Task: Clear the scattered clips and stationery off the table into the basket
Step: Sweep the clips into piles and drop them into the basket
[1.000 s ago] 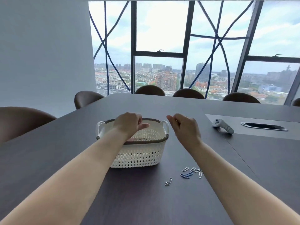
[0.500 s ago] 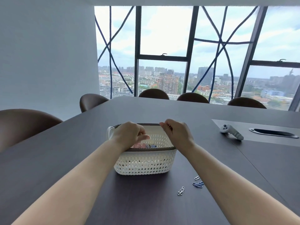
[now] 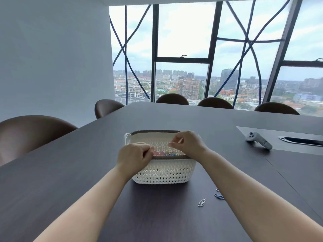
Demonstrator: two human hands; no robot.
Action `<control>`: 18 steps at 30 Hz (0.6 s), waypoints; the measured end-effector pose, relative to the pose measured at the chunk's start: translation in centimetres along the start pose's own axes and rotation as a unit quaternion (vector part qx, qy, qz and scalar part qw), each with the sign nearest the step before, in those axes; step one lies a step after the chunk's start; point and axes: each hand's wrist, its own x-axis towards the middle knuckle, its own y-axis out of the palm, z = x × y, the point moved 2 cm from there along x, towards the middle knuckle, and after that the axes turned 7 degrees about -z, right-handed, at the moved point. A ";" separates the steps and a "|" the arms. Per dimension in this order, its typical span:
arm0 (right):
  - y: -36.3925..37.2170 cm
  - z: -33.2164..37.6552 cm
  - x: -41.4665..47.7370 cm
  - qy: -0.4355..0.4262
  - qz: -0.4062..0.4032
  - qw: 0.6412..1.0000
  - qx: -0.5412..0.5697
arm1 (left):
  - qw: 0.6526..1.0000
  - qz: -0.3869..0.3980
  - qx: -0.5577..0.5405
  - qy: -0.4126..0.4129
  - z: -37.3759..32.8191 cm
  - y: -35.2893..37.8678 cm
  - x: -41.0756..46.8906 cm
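A white woven basket (image 3: 164, 173) with a brown rim stands in the middle of the dark table (image 3: 70, 172). Pink and blue items (image 3: 165, 154) lie inside it. My left hand (image 3: 134, 156) hovers over the near left rim with its fingers curled; nothing shows in it. Over the basket's right side, my right hand (image 3: 188, 144) has thumb and fingertips pressed together, and no object is visible between them. On the table in front of the basket, to the right, lie a silver paper clip (image 3: 201, 202) and blue paper clips (image 3: 219, 196), partly hidden by my right forearm.
A grey handheld controller (image 3: 258, 140) lies at the right, beside a cable slot (image 3: 300, 141) in a lighter table panel. Brown chairs (image 3: 31, 135) stand along the left and far sides. Large windows rise behind the table.
My right hand has moved left from beside the basket to above it. My left hand has drawn back toward the near rim. The clips on the table have not moved.
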 end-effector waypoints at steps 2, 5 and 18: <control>-0.1 -0.1 -0.1 0.002 -0.008 1.000 0.002 | 1.000 -0.015 -0.004 0.002 0.1 0.2 -0.1; 0.0 0.0 -0.4 0.000 -0.024 1.000 -0.008 | 1.000 -0.016 -0.016 0.002 0.2 0.2 -0.2; -2.3 -0.6 -3.0 0.000 -0.098 0.994 -0.043 | 0.998 0.062 0.030 -0.007 -1.0 -0.7 0.3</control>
